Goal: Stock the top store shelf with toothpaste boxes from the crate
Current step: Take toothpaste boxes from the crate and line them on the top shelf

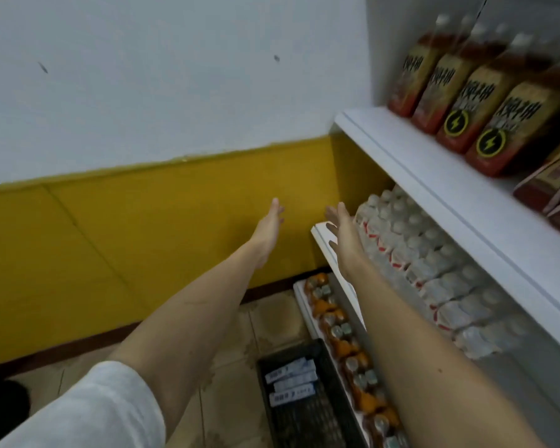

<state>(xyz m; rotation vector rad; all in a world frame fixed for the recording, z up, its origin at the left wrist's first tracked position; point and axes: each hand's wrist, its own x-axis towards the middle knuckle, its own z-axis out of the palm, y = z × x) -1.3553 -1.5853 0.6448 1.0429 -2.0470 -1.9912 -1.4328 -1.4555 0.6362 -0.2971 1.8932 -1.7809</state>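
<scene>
There is only one view. The camera sits on the person's head and looks forward and down, tipped a bit to one side, so the wall and shelves lean. It is close to the arms, which reach out from the bottom of the frame toward the middle. The left hand [269,226] and right hand [341,226] are far from the lens. The white shelf [434,176] runs along the right side, very near the camera at the lower right. The black crate [304,412] is far below, at the bottom middle, on the floor [233,367]. The yellow and white wall [162,205] fills the left and top.
</scene>
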